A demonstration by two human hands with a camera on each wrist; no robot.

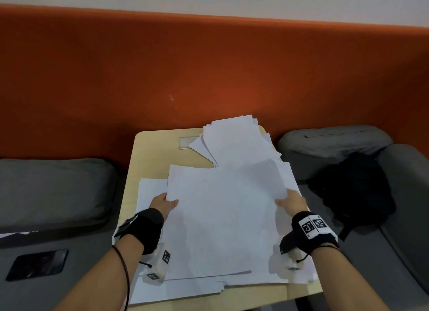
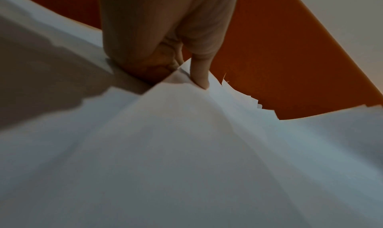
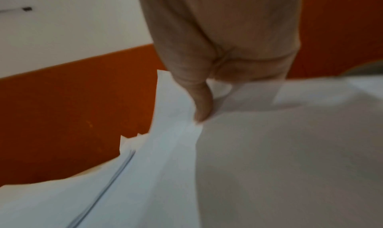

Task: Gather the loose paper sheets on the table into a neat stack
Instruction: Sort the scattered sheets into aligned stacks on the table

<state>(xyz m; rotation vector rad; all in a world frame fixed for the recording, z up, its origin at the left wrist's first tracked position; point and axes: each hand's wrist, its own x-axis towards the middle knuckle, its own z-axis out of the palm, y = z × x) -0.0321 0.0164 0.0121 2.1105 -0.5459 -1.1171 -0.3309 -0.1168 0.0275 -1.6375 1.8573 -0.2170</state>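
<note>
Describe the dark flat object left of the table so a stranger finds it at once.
Start at the small wooden table before the orange wall. Left of it runs a grey seat; near its front edge lies a black phone. It alone there is flat, glossy and black.

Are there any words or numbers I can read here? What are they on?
None can be read.
Sheets: blank white, no print showing.
Plaque on the table: faint lines, too blurred to read.
Wrist-band tags on the left and right wrists: black-and-white square codes, no letters or numbers.
Phone on the seat: dark screen, nothing showing.
</note>
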